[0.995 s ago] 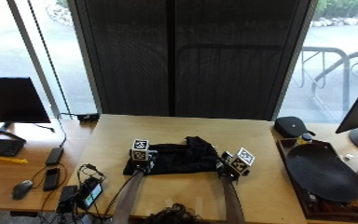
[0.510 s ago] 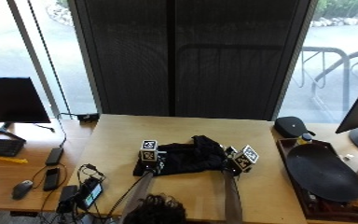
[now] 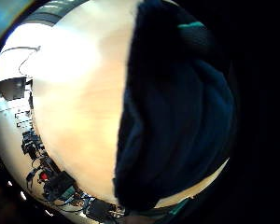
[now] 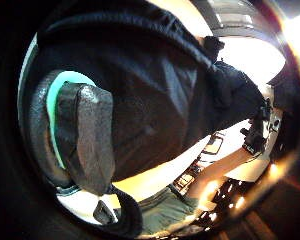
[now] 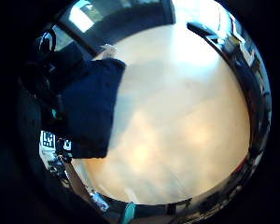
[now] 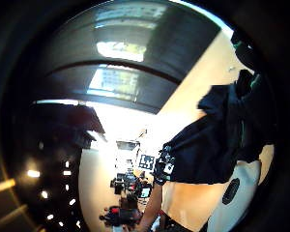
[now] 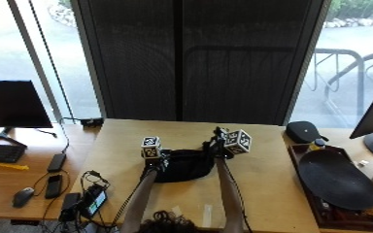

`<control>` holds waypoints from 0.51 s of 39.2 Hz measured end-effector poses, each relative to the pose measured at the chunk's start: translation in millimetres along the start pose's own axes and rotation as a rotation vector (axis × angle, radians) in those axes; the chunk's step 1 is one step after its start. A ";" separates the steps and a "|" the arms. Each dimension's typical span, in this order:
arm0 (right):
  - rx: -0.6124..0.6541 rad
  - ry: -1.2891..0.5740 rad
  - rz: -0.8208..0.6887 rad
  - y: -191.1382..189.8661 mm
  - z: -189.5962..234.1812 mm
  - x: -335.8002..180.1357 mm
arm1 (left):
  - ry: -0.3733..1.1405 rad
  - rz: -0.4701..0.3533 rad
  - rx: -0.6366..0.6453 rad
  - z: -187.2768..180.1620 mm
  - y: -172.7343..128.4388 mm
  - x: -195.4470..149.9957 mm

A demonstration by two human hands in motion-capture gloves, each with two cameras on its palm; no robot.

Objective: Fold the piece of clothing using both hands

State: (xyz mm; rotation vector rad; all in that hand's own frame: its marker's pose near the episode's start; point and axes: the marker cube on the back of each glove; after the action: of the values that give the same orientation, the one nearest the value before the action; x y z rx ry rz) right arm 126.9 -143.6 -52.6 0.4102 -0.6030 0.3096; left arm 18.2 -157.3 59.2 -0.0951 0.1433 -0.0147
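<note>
A black garment (image 7: 185, 167) lies bunched in the middle of the wooden table (image 7: 270, 174). My left hand (image 7: 157, 162) grips its left end, and in the left thumb side view a gloved finger (image 4: 87, 135) curls over the dark cloth (image 4: 155, 100). My right hand (image 7: 220, 148) holds the right end, raised a little above the table and farther from me than the left. In the right thumb side view the cloth (image 6: 208, 145) hangs down from that hand. The little finger side views show the cloth (image 3: 177, 126) (image 5: 88, 112) over bare tabletop.
A large black dish (image 7: 335, 179) on a tray and a black pouch (image 7: 303, 131) are at the right. A monitor (image 7: 12, 104), a mouse (image 7: 22, 196), a phone (image 7: 54, 183) and cables (image 7: 83, 199) are at the left on a side desk. Windows are behind.
Both hands have moved away from me across the table, the right one farther, and come closer together. The garment has bunched up between them and its right end has risen.
</note>
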 end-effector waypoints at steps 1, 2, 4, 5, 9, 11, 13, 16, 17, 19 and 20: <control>-0.039 0.001 -0.004 7.2 4.1 -19.2 | -0.039 -0.015 0.062 -8.3 -4.8 -6.6; -0.064 0.007 -0.021 14.9 5.5 -40.1 | -0.085 -0.036 0.121 -17.8 -8.4 -14.2; -0.079 0.020 -0.095 23.6 13.3 -76.4 | -0.145 -0.067 0.199 -36.7 -10.1 -26.9; -0.068 0.016 -0.154 23.8 20.8 -90.8 | -0.150 -0.072 0.219 -44.6 -9.4 -31.1; -0.044 -0.009 -0.357 30.1 51.1 -137.0 | -0.148 -0.106 0.275 -72.4 -3.7 -51.8; -0.073 0.011 -0.404 43.4 63.1 -155.8 | -0.187 -0.167 0.270 -87.3 5.6 -70.7; -0.132 0.033 -0.417 61.7 73.6 -171.5 | -0.197 -0.212 0.238 -99.2 17.5 -84.8; -0.227 0.040 -0.419 83.4 99.9 -184.0 | -0.126 -0.209 0.233 -114.6 30.3 -90.5; -0.237 0.039 -0.439 88.1 110.5 -187.5 | -0.107 -0.203 0.253 -120.6 32.8 -92.4; -0.238 0.042 -0.493 94.5 130.9 -192.4 | -0.108 -0.208 0.300 -131.9 36.5 -99.7; -0.238 0.045 -0.517 97.0 140.3 -193.5 | -0.129 -0.224 0.305 -135.7 39.8 -105.2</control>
State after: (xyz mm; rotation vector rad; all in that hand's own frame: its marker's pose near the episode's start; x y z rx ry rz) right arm -130.4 -154.0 -37.0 0.3147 -0.4630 -0.2450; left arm -105.0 -128.1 -63.3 0.1930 0.0002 -0.2531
